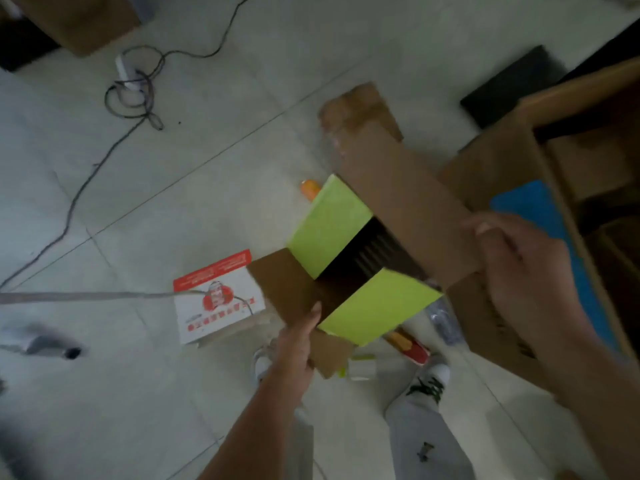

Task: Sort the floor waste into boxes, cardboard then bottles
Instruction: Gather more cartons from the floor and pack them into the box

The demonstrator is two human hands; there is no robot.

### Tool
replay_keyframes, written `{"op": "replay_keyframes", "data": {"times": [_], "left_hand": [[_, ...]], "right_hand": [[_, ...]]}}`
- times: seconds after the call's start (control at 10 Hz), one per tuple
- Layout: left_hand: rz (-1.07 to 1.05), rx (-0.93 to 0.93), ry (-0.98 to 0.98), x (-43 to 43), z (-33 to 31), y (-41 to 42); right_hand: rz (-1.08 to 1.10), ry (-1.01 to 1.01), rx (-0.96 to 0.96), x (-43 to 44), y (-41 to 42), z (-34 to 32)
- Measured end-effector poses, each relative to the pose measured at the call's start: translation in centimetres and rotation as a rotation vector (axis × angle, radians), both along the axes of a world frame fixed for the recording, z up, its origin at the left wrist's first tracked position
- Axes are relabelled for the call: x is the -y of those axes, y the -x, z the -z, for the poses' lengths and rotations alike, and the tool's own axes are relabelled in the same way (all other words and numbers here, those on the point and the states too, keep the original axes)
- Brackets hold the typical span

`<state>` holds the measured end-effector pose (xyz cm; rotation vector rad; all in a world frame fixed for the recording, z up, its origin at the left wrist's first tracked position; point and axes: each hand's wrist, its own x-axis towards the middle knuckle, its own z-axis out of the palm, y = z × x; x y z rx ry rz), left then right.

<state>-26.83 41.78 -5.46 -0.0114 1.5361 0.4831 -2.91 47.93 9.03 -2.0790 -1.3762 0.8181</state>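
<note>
Fingers of my left hand and right hand are clamped on the green-flapped carton, held above the floor beside the big box. Its loose flaps might snag the rim, twisting it free.

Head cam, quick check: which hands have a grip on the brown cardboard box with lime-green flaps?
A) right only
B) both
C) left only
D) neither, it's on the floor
B. The left hand pinches a short brown flap of the brown cardboard box with lime-green flaps, and the right hand holds its long brown flap on the other side.
</note>
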Motion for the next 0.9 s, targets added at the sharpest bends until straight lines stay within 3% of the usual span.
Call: {"op": "replay_keyframes", "data": {"times": [0.1,0.2,0.3,0.4,0.5,0.6,0.7,0.8,0.9], "left_hand": [[0.100,-0.125,-0.053,-1.8,-2.8,-1.8],[0.088,-0.103,-0.166,-5.7,-5.8,-3.6],[0.196,-0.229,-0.334,-10.7,-11.6,-8.0],[0.263,-0.239,-0.498,-13.1,-18.3,-12.3],[0.294,-0.195,-0.721,-15.9,-23.1,-16.5],[0.364,-0.112,-0.846,-17.7,-25.0,-22.2],[0.501,-0.079,-0.828,-16.7,-24.2,-30.0],[0.605,-0.183,-0.605,-11.5,-20.5,-36.9],[0.714,-0.082,-0.294,-5.4,-17.0,-40.7]], "right_hand": [[0.109,-0.079,-0.126,1.7,-2.3,-3.2],[0.180,-0.095,-0.423,2.1,-4.7,-5.9],[0.159,0.009,-0.411,1.5,-7.7,-7.8],[0.307,-0.017,-0.366,0.4,-12.7,-9.6],[0.421,-0.104,-0.351,0.0,-17.9,-10.9],[0.493,-0.154,-0.219,1.3,-23.1,-11.7],[0.585,-0.157,-0.060,4.6,-29.0,-11.9],[0.677,-0.080,0.044,8.6,-34.8,-10.4],[0.613,0.157,0.134,11.0,-39.1,-6.3]]}}
